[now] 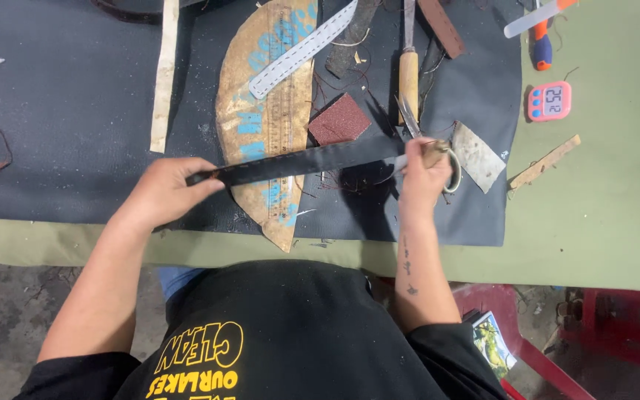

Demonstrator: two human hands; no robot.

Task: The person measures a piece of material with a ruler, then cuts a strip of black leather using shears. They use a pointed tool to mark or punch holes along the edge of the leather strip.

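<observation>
Black strap pinched at frame centre-left by left hand; scissors gripped closed-fisted by right hand. Crooked cut risked if strap slackens; fingers nicked if blades slip.

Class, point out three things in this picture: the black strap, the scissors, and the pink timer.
black strap (312, 159), head view, middle of its flat face.
scissors (409, 118), head view, on the blades.
pink timer (549, 101), head view, centre of its front.

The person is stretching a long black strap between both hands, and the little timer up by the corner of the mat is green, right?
Not quite. The head view shows the timer is pink, not green. The rest holds: the left hand and right hand hold the black strap stretched between them.
</observation>
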